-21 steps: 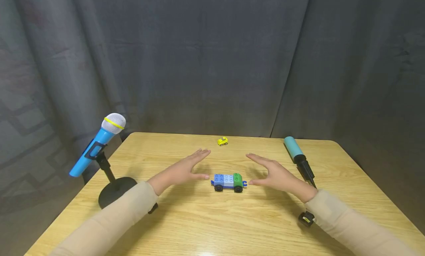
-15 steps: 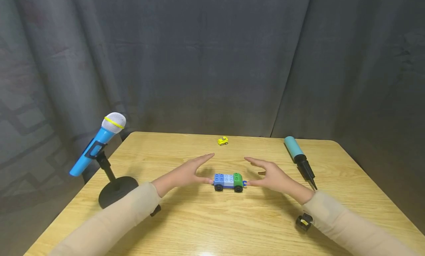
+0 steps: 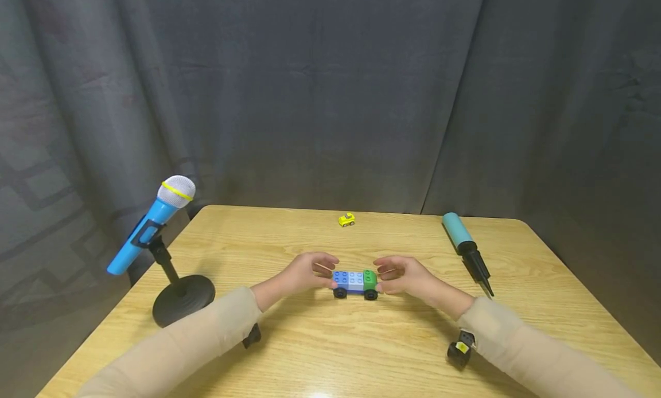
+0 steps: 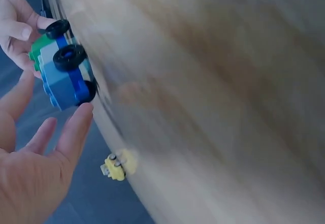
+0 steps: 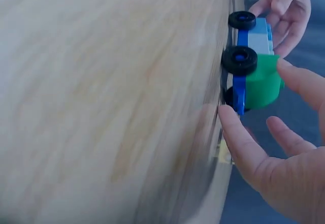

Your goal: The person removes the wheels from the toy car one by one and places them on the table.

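A toy truck (image 3: 355, 282) of light blue, pale blue and green blocks stands on black wheels at mid-table. My left hand (image 3: 308, 273) is at its blue end, thumb right at the block, fingers loosely bent behind. Facing it, my right hand (image 3: 405, 277) has its thumb at the green end. In the left wrist view, spread left fingers (image 4: 76, 130) come up to the blue end of the truck (image 4: 61, 82). From the right wrist, the spread thumb and fingers (image 5: 244, 142) frame the green block (image 5: 264, 82). The hands hide both couplings in the head view.
A small yellow toy car (image 3: 346, 219) sits near the wooden table's (image 3: 320, 340) back edge. At left stands a blue microphone (image 3: 155, 220) on a black round-based stand (image 3: 181, 300). A teal and black hand pump (image 3: 462, 243) lies at right. Grey curtains (image 3: 310, 100) hang behind.
Both hands have moved inward to the truck's ends. Their fingers have gone from straight and spread to more bent. The truck has stayed in about the same place.
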A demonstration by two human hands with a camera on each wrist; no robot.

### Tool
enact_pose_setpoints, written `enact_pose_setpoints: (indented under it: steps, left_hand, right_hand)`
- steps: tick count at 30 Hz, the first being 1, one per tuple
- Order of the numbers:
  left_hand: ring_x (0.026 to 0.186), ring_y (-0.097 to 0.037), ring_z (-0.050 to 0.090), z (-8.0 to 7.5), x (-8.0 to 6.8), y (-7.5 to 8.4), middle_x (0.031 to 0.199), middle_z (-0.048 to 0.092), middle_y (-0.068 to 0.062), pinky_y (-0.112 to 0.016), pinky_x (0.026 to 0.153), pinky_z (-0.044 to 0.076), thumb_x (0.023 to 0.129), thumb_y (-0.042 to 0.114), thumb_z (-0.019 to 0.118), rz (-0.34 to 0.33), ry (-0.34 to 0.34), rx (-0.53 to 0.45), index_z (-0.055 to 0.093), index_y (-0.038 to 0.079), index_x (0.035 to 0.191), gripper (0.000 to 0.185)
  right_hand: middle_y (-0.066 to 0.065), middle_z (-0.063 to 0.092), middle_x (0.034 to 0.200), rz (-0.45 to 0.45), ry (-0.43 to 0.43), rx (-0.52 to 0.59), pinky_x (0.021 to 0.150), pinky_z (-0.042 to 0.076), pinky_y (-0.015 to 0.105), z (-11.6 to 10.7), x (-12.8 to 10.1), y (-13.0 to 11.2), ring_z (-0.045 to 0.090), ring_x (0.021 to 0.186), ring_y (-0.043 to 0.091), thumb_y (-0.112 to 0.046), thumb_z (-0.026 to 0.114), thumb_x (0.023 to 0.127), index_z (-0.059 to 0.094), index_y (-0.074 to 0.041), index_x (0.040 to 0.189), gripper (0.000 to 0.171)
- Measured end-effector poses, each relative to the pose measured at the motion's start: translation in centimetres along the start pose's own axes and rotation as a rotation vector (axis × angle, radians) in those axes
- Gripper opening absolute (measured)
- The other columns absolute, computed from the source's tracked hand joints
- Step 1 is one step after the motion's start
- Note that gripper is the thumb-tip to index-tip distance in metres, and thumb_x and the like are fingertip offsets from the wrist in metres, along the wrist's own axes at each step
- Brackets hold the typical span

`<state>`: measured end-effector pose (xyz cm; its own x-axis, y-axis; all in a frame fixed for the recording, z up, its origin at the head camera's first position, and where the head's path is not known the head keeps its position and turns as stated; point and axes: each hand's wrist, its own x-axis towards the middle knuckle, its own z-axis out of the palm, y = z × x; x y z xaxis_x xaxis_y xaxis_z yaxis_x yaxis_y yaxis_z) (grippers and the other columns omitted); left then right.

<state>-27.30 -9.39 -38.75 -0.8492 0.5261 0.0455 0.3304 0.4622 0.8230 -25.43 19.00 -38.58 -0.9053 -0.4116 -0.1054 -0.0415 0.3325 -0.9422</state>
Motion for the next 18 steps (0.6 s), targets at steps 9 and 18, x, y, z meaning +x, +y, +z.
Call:
enact_pose_setpoints:
  steps: [9, 18]
  left_hand:
    - [0.097, -0.024, 0.068, 0.9, 0.2, -0.1, 0.106, 0.069, -0.008, -0.034, 0.083, 0.056, 0.079, 0.009, 0.079, -0.074, 0.072, 0.011, 0.069, 0.006, 0.11, 0.033]
    - [0.087, -0.017, 0.068, 1.2, 0.2, -0.1, 0.096, 0.067, -0.004, -0.03, 0.077, 0.055, 0.079, 0.008, 0.079, -0.104, 0.08, 0.012, 0.069, 0.007, 0.107, 0.029]
  right_hand:
    - [0.019, 0.059, 0.124, 0.036, 0.038, 0.002, 0.085, 0.055, 0.031, 1.0, 0.3, 0.2, 0.059, 0.108, 0.025, -0.01, 0.077, 0.082, 0.053, 0.004, 0.13, 0.056]
    - [0.017, 0.062, 0.114, 0.067, 0.064, 0.039, 0.083, 0.056, 0.031, 1.3, 0.3, 0.5, 0.061, 0.096, 0.017, -0.008, 0.075, 0.083, 0.056, 0.006, 0.126, 0.05]
